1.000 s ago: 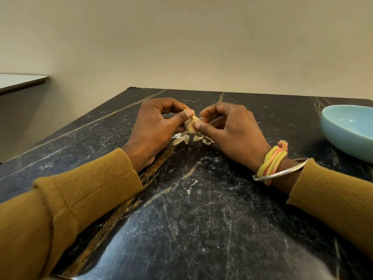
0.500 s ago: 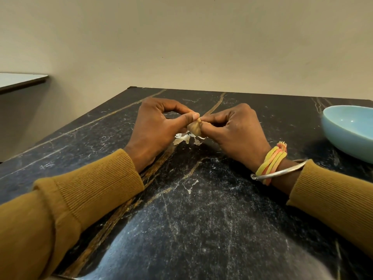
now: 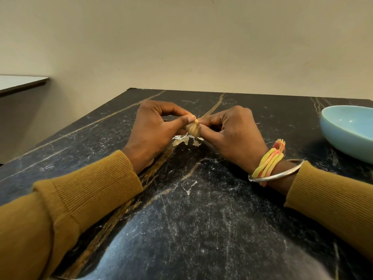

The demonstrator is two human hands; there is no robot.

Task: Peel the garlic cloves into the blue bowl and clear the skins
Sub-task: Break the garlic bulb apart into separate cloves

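Pale tan and faintly ribbed, the garlic clove (image 3: pixel 193 129) is being held just above the black marble table (image 3: pixel 181 209), caught between both hands near the middle of the tabletop. The left hand (image 3: pixel 153 128) is pinching the clove's pointed top with thumb and forefinger, its other fingers curling in an arch behind. The right hand (image 3: pixel 232 134) is gripping the clove's right side, thumb pressing low against it and the curled fingers closing in from above, so the two hands are meeting at the clove with their fingertips almost touching. Both wrists are lying low towards the table, the forearms in mustard ribbed sleeves (image 3: pixel 90 190) angling inward from the near corners. A silver bangle (image 3: pixel 278 174) and a bundle of yellow and pink threads (image 3: pixel 270 162) are circling the right wrist. Thin white skins (image 3: pixel 185 140) are lying on the marble directly beneath the clove. The blue bowl (image 3: pixel 347 136) is standing well apart at the right edge, partly cut off by the frame.
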